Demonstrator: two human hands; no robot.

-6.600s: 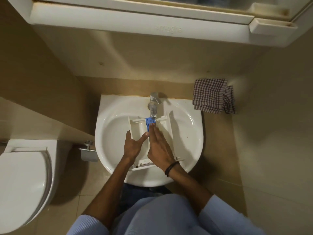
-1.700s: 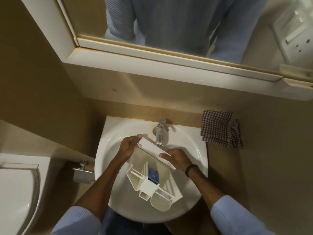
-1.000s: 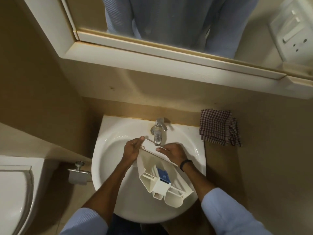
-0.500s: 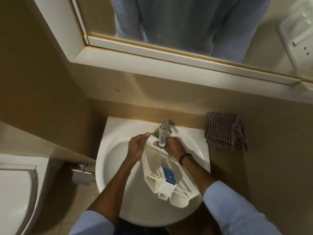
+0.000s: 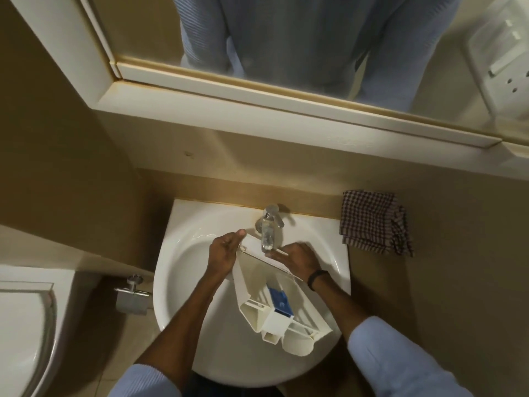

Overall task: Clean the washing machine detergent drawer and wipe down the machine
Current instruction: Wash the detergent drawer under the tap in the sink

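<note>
While the person stands at the sink (image 5: 183, 270), both hands hold the detergent drawer (image 5: 252, 285) above the bowl. The left hand (image 5: 224, 250) grips the left end of the drawer's front panel, with its fingers (image 5: 229, 242) curled round the edge. The right hand (image 5: 299, 260) grips the same panel toward its other end, with its fingers (image 5: 276, 255) clamped on the rim. The panel runs slantwise between the two sets of fingers.

From the fingers the drawer's body reaches back toward the person. Its open compartments face up and its rear end hangs over the near rim of the sink. A blue insert (image 5: 279, 300) sits in the middle compartment, nearer the right fingers than the left.

The tap (image 5: 269, 227) stands just beyond the fingers, its spout over the panel between them. Whether water is running cannot be told.

A dark wristband (image 5: 316, 279) circles the right wrist. Pale blue sleeves (image 5: 386, 353) end partway along the forearms.

Well to the right of the right fingers, a folded checked cloth (image 5: 372, 224) lies on the tan bench (image 5: 400, 296), apart from the sink. Well to the left of the left fingers, and lower down, are a metal roll holder (image 5: 131, 296) and a white toilet (image 5: 23, 325). Above the tap, a white-framed mirror (image 5: 286, 53) shows the person's torso.
</note>
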